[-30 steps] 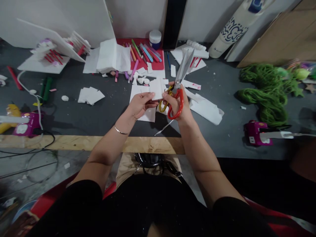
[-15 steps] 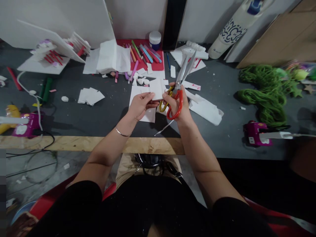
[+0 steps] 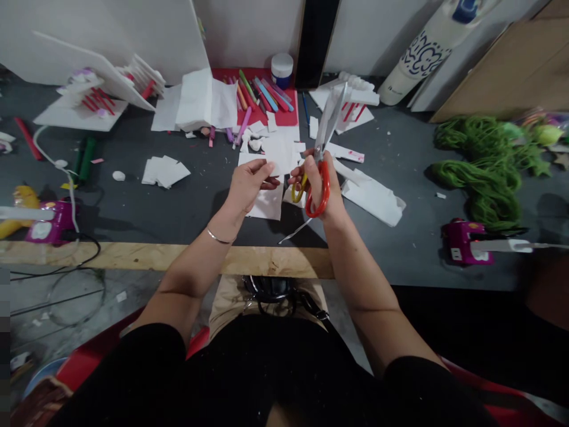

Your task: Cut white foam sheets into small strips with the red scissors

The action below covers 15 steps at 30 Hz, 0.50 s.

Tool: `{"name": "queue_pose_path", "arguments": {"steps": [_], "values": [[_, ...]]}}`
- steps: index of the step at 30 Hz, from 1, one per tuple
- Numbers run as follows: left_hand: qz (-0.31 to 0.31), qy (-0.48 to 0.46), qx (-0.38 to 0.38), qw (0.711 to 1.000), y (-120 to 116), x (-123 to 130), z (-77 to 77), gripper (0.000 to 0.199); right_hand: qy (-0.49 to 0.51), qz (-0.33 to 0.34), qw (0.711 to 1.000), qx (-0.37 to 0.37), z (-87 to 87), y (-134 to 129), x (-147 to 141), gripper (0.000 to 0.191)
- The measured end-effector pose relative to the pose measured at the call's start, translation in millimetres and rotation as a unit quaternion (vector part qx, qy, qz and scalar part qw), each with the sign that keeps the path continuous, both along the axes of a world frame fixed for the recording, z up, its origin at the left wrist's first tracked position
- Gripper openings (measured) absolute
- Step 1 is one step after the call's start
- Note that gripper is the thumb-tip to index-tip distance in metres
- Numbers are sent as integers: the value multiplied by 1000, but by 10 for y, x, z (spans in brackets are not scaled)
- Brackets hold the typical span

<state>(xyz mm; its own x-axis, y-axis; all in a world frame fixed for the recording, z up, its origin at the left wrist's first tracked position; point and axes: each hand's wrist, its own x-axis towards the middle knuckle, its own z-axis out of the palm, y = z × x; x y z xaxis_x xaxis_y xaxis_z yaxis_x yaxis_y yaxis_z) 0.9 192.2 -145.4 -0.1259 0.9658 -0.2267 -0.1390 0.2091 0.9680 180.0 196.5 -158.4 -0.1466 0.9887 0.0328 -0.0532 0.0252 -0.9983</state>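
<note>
My left hand pinches a small white paper piece by its lower left corner. In my right hand are scissors with one red and one yellow handle, their blades together and pointing away from me. The fingertips of my right hand are near the paper's right side. Beneath both hands lie a larger white sheet and white scraps. Left of them, a small pile of white paper squares rests on the dark table.
Colored pens lie on a red sheet at the back, beside a small jar. A tall bottle and green yarn are at right. Purple glue guns sit at both sides. Folded white paper lies right of the scissors.
The scissor blades have closed together. My right hand has moved slightly right, away from the paper, and the paper in my left hand now shows more of its flat face.
</note>
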Motion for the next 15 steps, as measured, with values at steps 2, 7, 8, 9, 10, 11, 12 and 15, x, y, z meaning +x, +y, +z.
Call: {"name": "queue_pose_path", "arguments": {"steps": [2,7,8,9,10,11,12,15], "values": [[44,13,13,999,42,-63,12,35,-7,36,999,-30,64,-45,20,69],[119,4,30,992,77,-169,46,32,-87,143,984,-67,222,-209,112,71],[125,3,27,992,70,-167,57,31,-104,161,979,-72,254,-239,123,72],[127,2,24,992,62,-158,70,31,-119,175,974,-78,286,-265,129,73],[129,1,21,991,53,-143,83,30,-133,186,970,-83,316,-286,131,74],[129,0,20,991,45,-126,96,30,-147,194,966,-87,344,-302,128,73],[128,-2,20,992,39,-107,108,30,-160,199,963,-88,369,-313,124,73],[121,-5,19,992,32,-65,133,31,-187,195,960,-76,418,-324,114,70]]}}
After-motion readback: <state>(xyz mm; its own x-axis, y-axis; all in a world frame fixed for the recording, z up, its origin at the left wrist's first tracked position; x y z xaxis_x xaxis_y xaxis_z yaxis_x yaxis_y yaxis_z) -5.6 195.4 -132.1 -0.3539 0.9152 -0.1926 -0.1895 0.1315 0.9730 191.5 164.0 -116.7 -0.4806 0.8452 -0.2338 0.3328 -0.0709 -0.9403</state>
